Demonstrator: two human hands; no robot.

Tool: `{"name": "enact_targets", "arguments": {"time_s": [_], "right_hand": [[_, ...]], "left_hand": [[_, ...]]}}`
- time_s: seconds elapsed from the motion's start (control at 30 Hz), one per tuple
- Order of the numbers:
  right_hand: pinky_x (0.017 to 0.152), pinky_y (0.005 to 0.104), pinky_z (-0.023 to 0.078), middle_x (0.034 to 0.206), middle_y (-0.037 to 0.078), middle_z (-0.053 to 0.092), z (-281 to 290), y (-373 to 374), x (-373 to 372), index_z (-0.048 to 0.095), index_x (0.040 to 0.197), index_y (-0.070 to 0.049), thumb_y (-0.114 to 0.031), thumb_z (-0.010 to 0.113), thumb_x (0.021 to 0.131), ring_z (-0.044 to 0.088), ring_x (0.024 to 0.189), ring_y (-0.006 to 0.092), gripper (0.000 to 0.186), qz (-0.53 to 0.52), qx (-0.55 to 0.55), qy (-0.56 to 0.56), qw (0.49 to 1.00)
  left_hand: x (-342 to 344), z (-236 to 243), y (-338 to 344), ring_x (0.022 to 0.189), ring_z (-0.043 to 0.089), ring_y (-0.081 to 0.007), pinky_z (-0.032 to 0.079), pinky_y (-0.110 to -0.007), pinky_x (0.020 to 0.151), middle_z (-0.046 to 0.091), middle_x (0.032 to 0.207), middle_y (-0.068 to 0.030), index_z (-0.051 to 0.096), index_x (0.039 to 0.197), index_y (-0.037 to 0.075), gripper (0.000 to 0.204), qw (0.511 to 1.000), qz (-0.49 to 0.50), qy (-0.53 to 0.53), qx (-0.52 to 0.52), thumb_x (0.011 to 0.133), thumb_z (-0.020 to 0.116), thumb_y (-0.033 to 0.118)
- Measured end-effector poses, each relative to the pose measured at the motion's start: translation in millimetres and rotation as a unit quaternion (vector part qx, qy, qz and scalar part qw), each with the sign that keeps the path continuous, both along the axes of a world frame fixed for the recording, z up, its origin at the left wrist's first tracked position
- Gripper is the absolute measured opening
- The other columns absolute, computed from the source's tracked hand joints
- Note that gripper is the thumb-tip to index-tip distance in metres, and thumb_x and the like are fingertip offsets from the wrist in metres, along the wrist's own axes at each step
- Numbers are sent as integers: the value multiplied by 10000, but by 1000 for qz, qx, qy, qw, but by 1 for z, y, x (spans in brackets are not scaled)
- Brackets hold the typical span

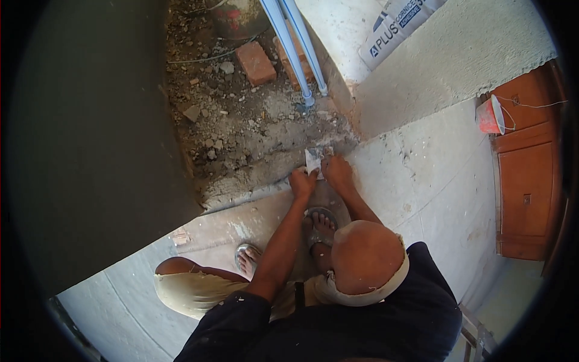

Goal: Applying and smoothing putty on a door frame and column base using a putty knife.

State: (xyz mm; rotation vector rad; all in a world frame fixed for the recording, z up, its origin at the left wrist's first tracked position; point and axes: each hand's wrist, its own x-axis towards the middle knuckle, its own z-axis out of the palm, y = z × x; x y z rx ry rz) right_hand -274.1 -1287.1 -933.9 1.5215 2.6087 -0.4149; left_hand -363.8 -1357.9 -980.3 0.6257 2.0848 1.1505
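A small flat whitish-grey piece (313,160), stained darker at its top, sits at the edge of the rubble strip; I cannot tell what it is made of. My left hand (303,183) pinches its lower edge between thumb and fingers. Close against its right side is my right hand (338,173), its fingers curled closed. What those fingers hold, if anything, is hidden, though a small pale bit shows just above them. Both arms reach forward past my bent knees, and my sandalled feet (322,223) rest on the dusty floor below.
Two pale blue pipes (295,51) rise from the rubble (223,120), beside a red brick (257,63). A dark panel (96,145) fills the left. At right are a low rough wall (446,66), a white sack (398,30), a red bucket (490,116) and wooden panelling (526,199).
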Motion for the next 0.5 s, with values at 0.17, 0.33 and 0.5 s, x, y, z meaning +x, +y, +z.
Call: {"name": "enact_targets", "arguments": {"time_s": [0.17,0.33,0.5], "right_hand": [[625,483,480,842,255,565,7,-19,4,593,1050,-34,-255,454,834,591,710,400,338,24,4,2,1000],[649,480,477,887,256,533,10,-26,6,517,1205,-106,-272,459,845,578,732,416,400,35,-48,-5,998],[638,476,480,881,264,533,-1,1,-8,539,1180,-92,-264,454,838,579,712,411,392,16,-12,7,1000]], "left_hand": [[-3,2,-4,586,621,-302,459,-384,559,607,618,-186,644,728,-18,272,999,18,-28,-16,667,711,238],[4,-6,-17,587,622,-298,461,-378,565,610,625,-186,639,727,-22,272,999,40,-15,5,671,708,235],[6,1,-11,600,626,-300,466,-372,576,619,647,-187,639,732,-24,263,999,29,-14,6,679,695,227]]}}
